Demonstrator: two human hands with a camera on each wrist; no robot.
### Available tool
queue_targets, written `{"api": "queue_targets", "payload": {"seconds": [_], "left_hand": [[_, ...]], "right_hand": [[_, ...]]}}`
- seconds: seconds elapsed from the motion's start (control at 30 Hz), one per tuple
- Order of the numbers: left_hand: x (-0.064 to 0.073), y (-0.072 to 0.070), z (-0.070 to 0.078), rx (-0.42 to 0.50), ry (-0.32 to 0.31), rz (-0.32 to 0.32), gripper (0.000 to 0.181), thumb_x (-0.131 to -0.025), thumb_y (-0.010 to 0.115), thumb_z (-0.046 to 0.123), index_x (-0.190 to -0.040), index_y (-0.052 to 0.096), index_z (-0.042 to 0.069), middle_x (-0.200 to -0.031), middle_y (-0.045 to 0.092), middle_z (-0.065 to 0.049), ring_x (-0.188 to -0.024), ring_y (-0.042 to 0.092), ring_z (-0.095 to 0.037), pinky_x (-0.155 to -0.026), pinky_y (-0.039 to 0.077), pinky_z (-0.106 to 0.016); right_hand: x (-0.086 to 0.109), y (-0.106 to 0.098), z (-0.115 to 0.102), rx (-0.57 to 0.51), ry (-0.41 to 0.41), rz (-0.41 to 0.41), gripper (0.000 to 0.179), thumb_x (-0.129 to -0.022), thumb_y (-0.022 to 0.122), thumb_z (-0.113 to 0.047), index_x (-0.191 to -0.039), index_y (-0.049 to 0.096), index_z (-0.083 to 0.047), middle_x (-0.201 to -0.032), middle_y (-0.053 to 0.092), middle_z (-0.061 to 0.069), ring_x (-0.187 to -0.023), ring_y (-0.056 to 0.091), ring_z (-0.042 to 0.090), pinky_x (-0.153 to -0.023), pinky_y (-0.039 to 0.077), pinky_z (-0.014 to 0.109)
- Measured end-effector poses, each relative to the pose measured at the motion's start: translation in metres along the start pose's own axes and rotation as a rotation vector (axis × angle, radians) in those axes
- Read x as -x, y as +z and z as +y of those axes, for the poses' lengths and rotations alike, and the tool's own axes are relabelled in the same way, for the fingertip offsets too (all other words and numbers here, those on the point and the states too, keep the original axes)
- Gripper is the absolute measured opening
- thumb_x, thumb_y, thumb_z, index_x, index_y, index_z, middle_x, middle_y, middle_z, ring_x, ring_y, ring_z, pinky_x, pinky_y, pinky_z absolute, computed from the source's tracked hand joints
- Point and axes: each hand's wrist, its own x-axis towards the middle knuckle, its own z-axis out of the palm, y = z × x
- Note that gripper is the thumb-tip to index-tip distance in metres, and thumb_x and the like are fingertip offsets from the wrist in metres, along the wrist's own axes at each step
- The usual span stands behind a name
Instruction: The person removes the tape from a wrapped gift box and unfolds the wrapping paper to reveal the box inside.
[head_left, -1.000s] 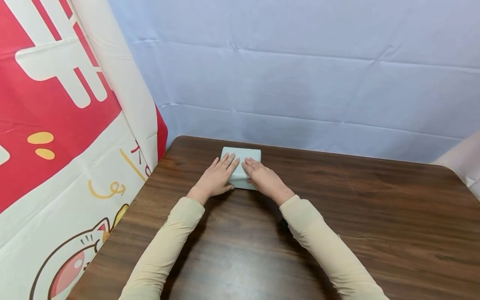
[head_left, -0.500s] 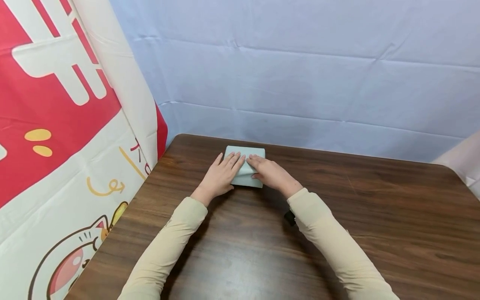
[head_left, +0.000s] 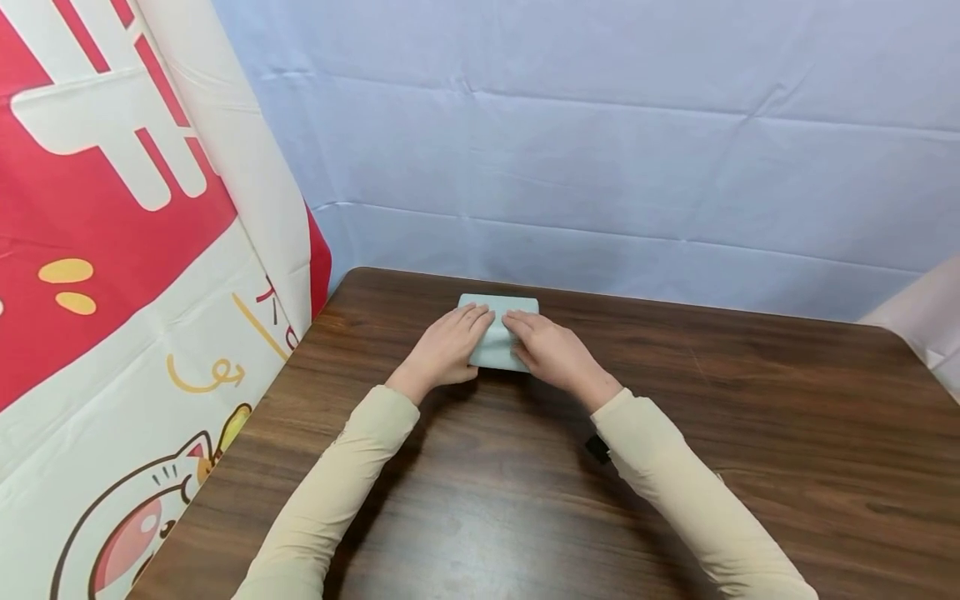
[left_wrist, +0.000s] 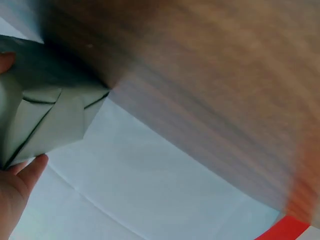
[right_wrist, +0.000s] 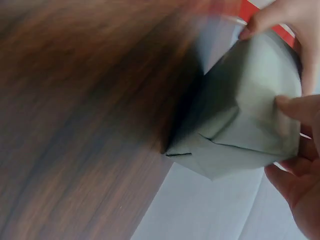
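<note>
A pale green paper-wrapped box (head_left: 495,348) sits near the far edge of the table, between both hands in the head view. Folded flaps and creases show on one end of the box (left_wrist: 55,120) in the left wrist view and on the other end (right_wrist: 245,135) in the right wrist view. The left hand (head_left: 446,343) grips its left side, fingers over the top and thumb low on the near face. On the right side, the right hand (head_left: 561,354) holds it the same way, its thumb against the near face. The box's underside is hidden.
The dark brown wooden table (head_left: 750,433) spreads out toward the person and to the right. Behind it hangs a pale blue cloth (head_left: 600,167). A printed red and white cloth (head_left: 172,275) hangs along the left. Something small and black (head_left: 597,448) shows beneath the right sleeve.
The box and both hands shift slightly right in the head view, which itself moves a little. Flatter fingers on top of the box have become more curled over it.
</note>
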Motion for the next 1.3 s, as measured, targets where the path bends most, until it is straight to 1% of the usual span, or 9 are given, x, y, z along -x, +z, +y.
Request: {"api": "queue_targets", "payload": {"seconds": [0.1,0.23,0.47,0.63,0.77,0.87,0.93,1.13,1.3], "left_hand": [[-0.003,-0.004,0.002,0.043,0.011,0.000,0.089,-0.072,0.080,0.032,-0.141,0.036,-0.002,-0.141,0.043,-0.017,-0.133,0.037,-0.029,-0.111,0.025,-0.035],[-0.005,-0.008,0.006,0.074,0.016,-0.013,0.089,-0.072,0.080,0.033,-0.141,0.036,-0.002,-0.142,0.042,-0.017,-0.134,0.035,-0.031,-0.111,0.026,-0.035],[-0.007,-0.011,0.010,0.080,0.032,-0.008,0.088,-0.074,0.080,0.035,-0.142,0.037,-0.001,-0.143,0.042,-0.016,-0.135,0.035,-0.028,-0.111,0.026,-0.034],[-0.010,-0.011,0.013,0.064,0.045,0.005,0.086,-0.075,0.078,0.037,-0.142,0.037,0.000,-0.143,0.043,-0.014,-0.136,0.034,-0.027,-0.112,0.024,-0.037],[-0.014,-0.012,0.015,-0.012,0.038,0.031,0.086,-0.076,0.075,0.043,-0.143,0.038,0.003,-0.143,0.044,-0.011,-0.138,0.030,-0.024,-0.113,0.020,-0.041],[-0.016,-0.013,0.016,-0.054,0.030,0.047,0.087,-0.077,0.073,0.047,-0.143,0.038,0.004,-0.143,0.044,-0.009,-0.138,0.030,-0.022,-0.113,0.020,-0.041],[-0.017,-0.013,0.017,-0.057,0.032,0.052,0.087,-0.078,0.072,0.048,-0.144,0.037,0.004,-0.143,0.044,-0.009,-0.138,0.030,-0.022,-0.112,0.022,-0.040],[-0.025,-0.013,0.025,-0.056,0.068,0.068,0.087,-0.080,0.070,0.047,-0.145,0.034,0.002,-0.144,0.042,-0.011,-0.138,0.031,-0.022,-0.111,0.026,-0.040],[-0.031,-0.014,0.033,-0.067,0.089,0.097,0.087,-0.081,0.068,0.047,-0.146,0.033,0.002,-0.145,0.041,-0.011,-0.138,0.030,-0.022,-0.110,0.026,-0.040]], "right_hand": [[0.007,0.001,-0.001,0.077,-0.019,0.022,0.065,-0.085,0.072,-0.024,-0.137,0.046,0.003,-0.137,0.048,0.020,-0.126,0.046,0.032,-0.101,0.040,0.042],[0.015,0.001,-0.002,0.153,-0.028,0.010,0.084,-0.077,0.079,-0.035,-0.142,0.039,0.002,-0.139,0.045,0.020,-0.128,0.043,0.032,-0.105,0.035,0.043],[0.022,0.004,-0.002,0.221,-0.017,0.012,0.101,-0.066,0.087,-0.034,-0.145,0.033,0.001,-0.140,0.042,0.020,-0.130,0.039,0.032,-0.107,0.032,0.045],[0.025,0.007,-0.004,0.281,0.026,0.064,0.095,-0.066,0.088,-0.021,-0.142,0.035,0.001,-0.135,0.046,0.022,-0.126,0.043,0.035,-0.104,0.035,0.048],[0.026,0.004,-0.003,0.273,0.065,0.090,0.087,-0.066,0.085,-0.012,-0.139,0.040,0.003,-0.131,0.048,0.024,-0.122,0.045,0.037,-0.102,0.037,0.049],[0.026,-0.001,-0.002,0.256,0.086,0.090,0.087,-0.065,0.085,-0.011,-0.138,0.041,0.004,-0.130,0.049,0.023,-0.121,0.046,0.037,-0.104,0.035,0.049],[0.027,-0.003,0.000,0.250,0.094,0.083,0.086,-0.066,0.085,-0.011,-0.138,0.041,0.004,-0.130,0.049,0.024,-0.122,0.046,0.038,-0.105,0.034,0.049],[0.034,-0.010,0.004,0.254,0.120,0.069,0.080,-0.068,0.081,-0.009,-0.136,0.043,0.007,-0.131,0.049,0.026,-0.123,0.045,0.040,-0.107,0.031,0.047],[0.041,-0.017,0.007,0.260,0.140,0.056,0.081,-0.069,0.080,-0.008,-0.137,0.041,0.010,-0.134,0.046,0.028,-0.126,0.042,0.039,-0.109,0.029,0.045]]}}
